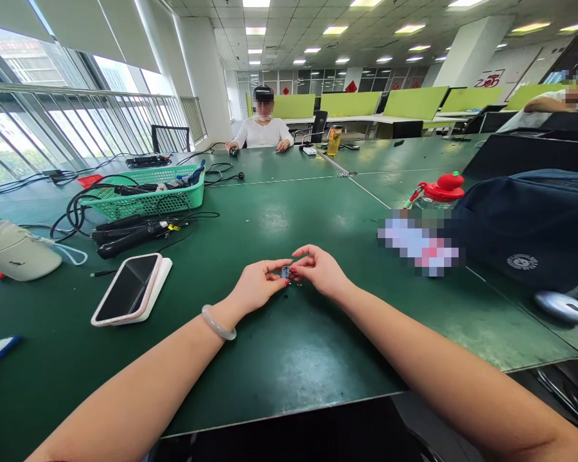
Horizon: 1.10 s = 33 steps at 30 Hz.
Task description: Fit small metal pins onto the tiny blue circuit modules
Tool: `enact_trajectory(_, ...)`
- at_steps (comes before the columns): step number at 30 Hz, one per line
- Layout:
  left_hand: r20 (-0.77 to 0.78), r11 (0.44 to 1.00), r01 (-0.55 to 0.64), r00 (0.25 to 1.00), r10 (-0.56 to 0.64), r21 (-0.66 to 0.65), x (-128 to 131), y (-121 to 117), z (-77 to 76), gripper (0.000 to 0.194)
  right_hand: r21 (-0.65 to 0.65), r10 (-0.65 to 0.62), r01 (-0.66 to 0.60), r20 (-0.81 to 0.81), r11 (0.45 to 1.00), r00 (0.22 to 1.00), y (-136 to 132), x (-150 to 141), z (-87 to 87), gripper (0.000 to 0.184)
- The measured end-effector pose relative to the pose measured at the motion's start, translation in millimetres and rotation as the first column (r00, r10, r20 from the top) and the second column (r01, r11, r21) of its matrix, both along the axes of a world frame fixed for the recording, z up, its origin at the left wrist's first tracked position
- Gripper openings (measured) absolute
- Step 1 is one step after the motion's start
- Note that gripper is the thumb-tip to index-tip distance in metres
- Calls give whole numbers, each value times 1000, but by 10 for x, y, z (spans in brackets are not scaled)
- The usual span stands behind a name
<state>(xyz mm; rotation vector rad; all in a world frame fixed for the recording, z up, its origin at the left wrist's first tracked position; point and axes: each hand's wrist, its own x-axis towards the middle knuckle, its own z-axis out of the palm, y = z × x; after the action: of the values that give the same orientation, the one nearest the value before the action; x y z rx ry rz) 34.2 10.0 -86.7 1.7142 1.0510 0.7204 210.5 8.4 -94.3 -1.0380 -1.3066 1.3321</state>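
Over the middle of the green table (pixel 270 218), a small blue-grey piece with fine dark and light detail (pixel 285 271), like a tiny circuit board, is pinched in my left hand (pixel 255 285). The thumb is below it and the fingers are above. My right hand (pixel 320 273) meets the piece from the right, thumb and fingertips pressed together at its edge. Whether they grip it or something tinier is too small to tell. A few tiny dark and pale bits lie on the table just under the fingertips.
To the left are a phone (pixel 130 289) on a white box, black cables, a green basket (pixel 144 196) and a beige pouch (pixel 17 250). A red-lidded bottle (pixel 438 192), dark blue bag (pixel 530 224) and mouse (pixel 564 308) stand right. Another person (pixel 262 125) sits across the table.
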Motion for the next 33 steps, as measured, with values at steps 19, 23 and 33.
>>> enact_trajectory(19, 53, 999, 11, 999, -13, 43, 13, -28, 42, 44, 250, -99, 28, 276, 968, 956, -97, -60, 27, 30)
enact_trajectory(23, 50, 999, 6, 999, -8, 42, 13, -27, 37, 42, 278, -85, -2, 301, 961, 950, -114, -72, 41, 33)
enact_trajectory(33, -1, 999, 27, 1000, -27, 38, 0, -23, 157, 29, 196, -48, -166, 773, 966, 633, -42, 217, 176, 9)
